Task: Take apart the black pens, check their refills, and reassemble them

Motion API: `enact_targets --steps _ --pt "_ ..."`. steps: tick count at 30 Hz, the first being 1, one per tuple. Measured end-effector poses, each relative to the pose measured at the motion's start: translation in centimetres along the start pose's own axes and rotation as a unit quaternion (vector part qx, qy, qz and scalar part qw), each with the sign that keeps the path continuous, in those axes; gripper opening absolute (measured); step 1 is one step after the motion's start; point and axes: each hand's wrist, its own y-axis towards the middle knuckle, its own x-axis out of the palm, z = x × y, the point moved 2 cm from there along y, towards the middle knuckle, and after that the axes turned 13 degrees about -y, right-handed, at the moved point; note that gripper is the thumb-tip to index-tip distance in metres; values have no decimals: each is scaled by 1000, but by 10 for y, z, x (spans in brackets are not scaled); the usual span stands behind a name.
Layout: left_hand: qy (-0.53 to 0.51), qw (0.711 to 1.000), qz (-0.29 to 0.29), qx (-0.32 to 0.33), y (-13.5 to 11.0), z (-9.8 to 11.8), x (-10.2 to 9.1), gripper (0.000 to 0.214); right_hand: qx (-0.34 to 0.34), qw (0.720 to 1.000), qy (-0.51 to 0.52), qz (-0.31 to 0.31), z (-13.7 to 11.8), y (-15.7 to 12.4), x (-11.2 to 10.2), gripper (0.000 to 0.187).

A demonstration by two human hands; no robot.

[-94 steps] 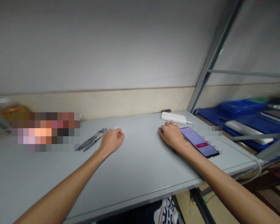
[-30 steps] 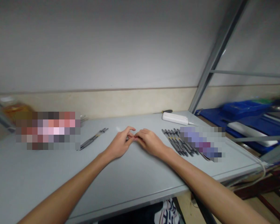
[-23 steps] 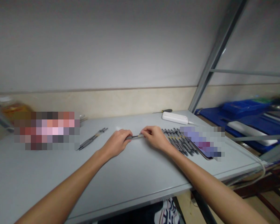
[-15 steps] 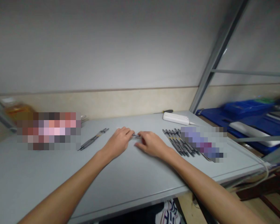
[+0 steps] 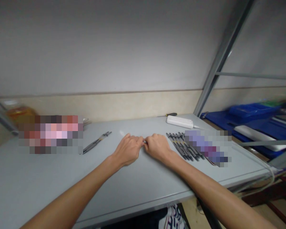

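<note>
Both my hands meet above the middle of the grey table [image 5: 124,190]. My left hand [image 5: 130,149] and my right hand [image 5: 157,145] are closed on one slim pen [image 5: 145,141]; only a short silvery bit of it shows between the fingers. To the right of my right hand lies a row of several grey and black pens [image 5: 183,146], side by side and slanted. On the left, beyond my left hand, a couple of similar pens [image 5: 96,142] lie close together.
A white power strip [image 5: 180,121] and a screwdriver [image 5: 171,114] with a black and yellow handle lie near the wall. Blurred-out items sit at the left and right. A metal frame post [image 5: 211,79] rises at the right, with blue trays [image 5: 245,109] beyond it.
My hands have come together and their fingers have closed tighter, covering more of the pen. My left hand has shifted right, and my right thumb is tucked in.
</note>
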Motion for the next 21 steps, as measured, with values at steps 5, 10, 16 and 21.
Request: enact_targets --steps 5,10,16,21 --pt "-79 994 -35 -60 -4 -1 5 31 -51 998 -27 10 -1 -3 -2 32" --pt "-263 961 -23 -87 -4 -5 5 40 -87 995 -37 31 0 -2 -2 32" --pt "-404 908 -18 -111 -4 -10 6 36 -82 994 -30 66 0 -1 -3 26" --pt "-280 954 98 -50 -6 -12 -3 22 8 1000 -14 20 7 2 0 33"
